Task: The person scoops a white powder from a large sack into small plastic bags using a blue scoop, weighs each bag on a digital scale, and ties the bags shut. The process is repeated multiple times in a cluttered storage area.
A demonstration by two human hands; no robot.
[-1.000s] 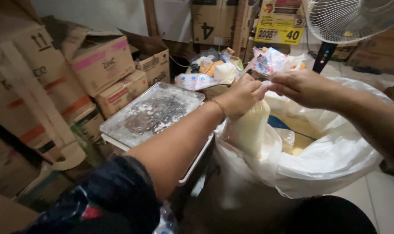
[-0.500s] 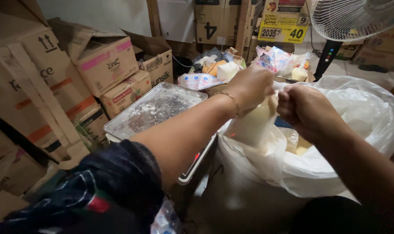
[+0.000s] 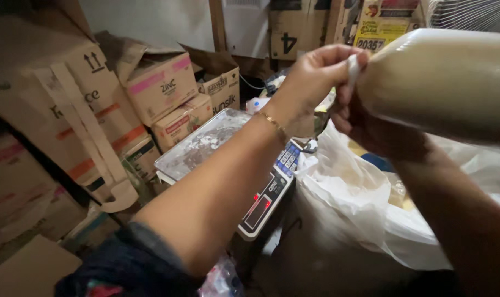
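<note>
Left hand [image 3: 316, 74] pinching twisted neck of filled bag [image 3: 442, 82] — right hand [image 3: 382, 135] cupped beneath. Looks heavy, soft, slippery — grip neck, support belly.

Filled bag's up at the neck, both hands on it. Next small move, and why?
Probably twist or knot the neck shut. The left hand pinches the thin gathered top of the filled bag, the right hand grips just under it, and the bag is lifted above the open sack, beside the scale. The neck looks gathered but not yet tied.
</note>
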